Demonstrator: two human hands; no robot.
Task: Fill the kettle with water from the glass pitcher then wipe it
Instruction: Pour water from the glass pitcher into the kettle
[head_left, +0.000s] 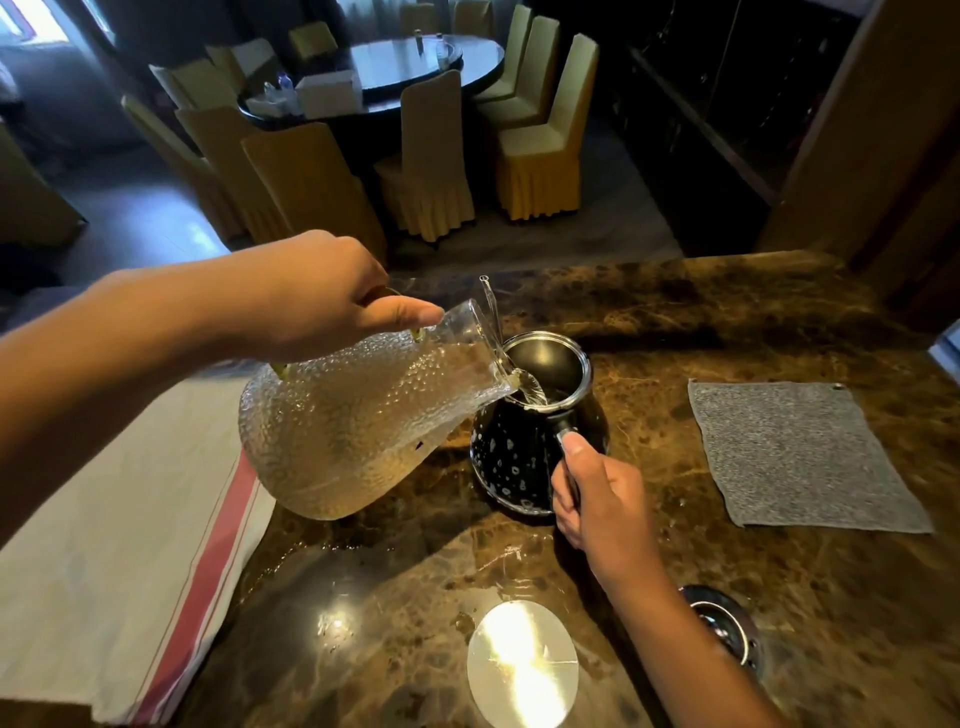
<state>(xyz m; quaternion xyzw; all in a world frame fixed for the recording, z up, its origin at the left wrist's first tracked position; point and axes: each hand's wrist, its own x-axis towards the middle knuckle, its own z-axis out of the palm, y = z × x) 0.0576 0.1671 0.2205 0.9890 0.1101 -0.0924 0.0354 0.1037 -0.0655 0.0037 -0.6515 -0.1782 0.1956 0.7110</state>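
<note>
A textured glass pitcher (358, 421) is tilted to the right, its spout over the mouth of the kettle. My left hand (311, 301) grips the pitcher's handle from above. Water (532, 389) runs from the spout into the black kettle (524, 441), which stands upright on the brown marble counter (727, 322) with its lid off. My right hand (602, 499) holds the kettle's handle on the near side. A grey cloth (800, 457) lies flat on the counter to the right of the kettle.
A white towel with red stripes (130, 545) covers the counter's left side. A round shiny disc (522, 662) lies near the front edge, and a dark round lid (722, 623) sits at the lower right. Beyond the counter stand a dining table and covered chairs.
</note>
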